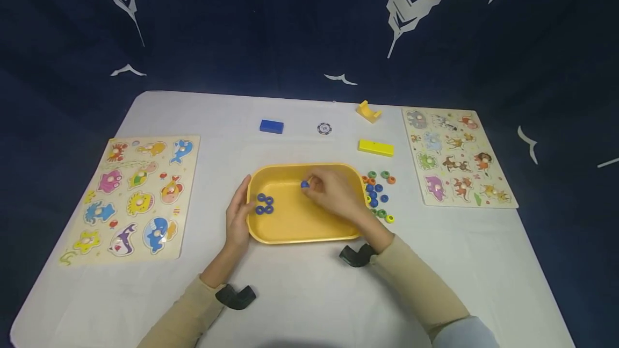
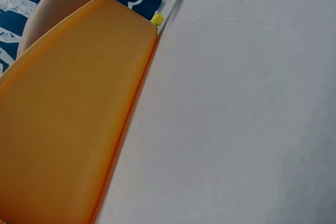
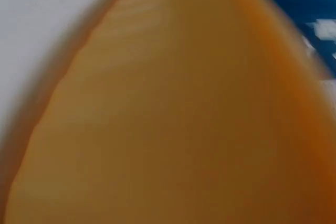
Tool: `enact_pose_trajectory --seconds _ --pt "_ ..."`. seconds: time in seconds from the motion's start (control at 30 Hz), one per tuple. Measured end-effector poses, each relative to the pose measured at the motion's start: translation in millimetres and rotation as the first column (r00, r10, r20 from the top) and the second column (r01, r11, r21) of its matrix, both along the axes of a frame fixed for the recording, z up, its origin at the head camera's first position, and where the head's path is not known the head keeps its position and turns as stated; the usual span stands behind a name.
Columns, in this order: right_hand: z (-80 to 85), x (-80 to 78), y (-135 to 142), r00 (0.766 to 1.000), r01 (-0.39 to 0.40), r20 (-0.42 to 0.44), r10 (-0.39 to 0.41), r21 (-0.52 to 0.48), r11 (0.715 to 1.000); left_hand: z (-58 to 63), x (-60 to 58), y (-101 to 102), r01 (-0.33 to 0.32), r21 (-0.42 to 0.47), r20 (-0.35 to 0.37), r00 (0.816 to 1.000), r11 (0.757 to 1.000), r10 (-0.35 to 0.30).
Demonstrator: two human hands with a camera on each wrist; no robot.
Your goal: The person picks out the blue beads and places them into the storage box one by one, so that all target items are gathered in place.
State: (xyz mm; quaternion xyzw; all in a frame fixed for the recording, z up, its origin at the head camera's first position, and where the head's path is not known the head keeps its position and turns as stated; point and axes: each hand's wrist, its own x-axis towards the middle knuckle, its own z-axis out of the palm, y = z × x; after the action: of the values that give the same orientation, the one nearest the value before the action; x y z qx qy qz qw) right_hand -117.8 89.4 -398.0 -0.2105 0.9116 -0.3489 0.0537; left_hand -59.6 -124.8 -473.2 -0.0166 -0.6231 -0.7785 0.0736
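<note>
In the head view a yellow tray (image 1: 300,230) lies on the white table, with several blue beads (image 1: 269,200) grouped inside near its left end. My left hand (image 1: 237,219) holds the tray's left end, its fingers along the outer wall and its thumb at the rim. Above the middle of the tray, my right hand (image 1: 336,195) pinches a single blue bead (image 1: 304,184) between thumb and fingertips. The left wrist view shows the tray wall (image 2: 79,103) close up; the right wrist view is blurred and filled by the tray (image 3: 173,103). Neither wrist view shows the beads in the tray.
Several blue, green, orange and yellow beads (image 1: 379,188) lie right of the tray. Behind stand a blue block (image 1: 272,127), a patterned chip (image 1: 324,129), a yellow block (image 1: 375,147) and a yellow curved piece (image 1: 368,112). Picture puzzle boards (image 1: 130,197) (image 1: 456,157) flank both sides.
</note>
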Motion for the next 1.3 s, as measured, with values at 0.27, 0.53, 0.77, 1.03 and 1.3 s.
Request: enact_pose_trajectory --seconds 0.27,0.53,0.77,1.03,1.3 --pt "-18.9 -5.9 -45 0.994 -0.113 0.021 0.111 0.226 0.968 3.4 1.1 0 0.009 -0.02 0.01 1.0 1.0 -0.009" --pt "-32.6 -6.1 -58 0.988 -0.152 0.021 0.15 0.203 0.967 3.3 1.3 -2 0.001 0.002 -0.013 1.0 1.0 -0.001" --pt "-23.8 -0.8 -42 0.986 -0.164 -0.008 0.164 0.005 0.986 2.2 0.8 0 0.013 0.021 0.002 1.0 1.0 -0.013" --pt "9.5 20.0 28 0.966 0.014 -0.237 -0.099 -0.336 0.942 12.0 2.9 3 0.017 -0.013 0.019 1.0 1.0 -0.017" --pt "-32.5 20.0 121 0.89 0.308 -0.186 -0.415 -0.425 0.851 22.3 6.1 6 0.021 -0.01 0.022 1.0 1.0 -0.021"
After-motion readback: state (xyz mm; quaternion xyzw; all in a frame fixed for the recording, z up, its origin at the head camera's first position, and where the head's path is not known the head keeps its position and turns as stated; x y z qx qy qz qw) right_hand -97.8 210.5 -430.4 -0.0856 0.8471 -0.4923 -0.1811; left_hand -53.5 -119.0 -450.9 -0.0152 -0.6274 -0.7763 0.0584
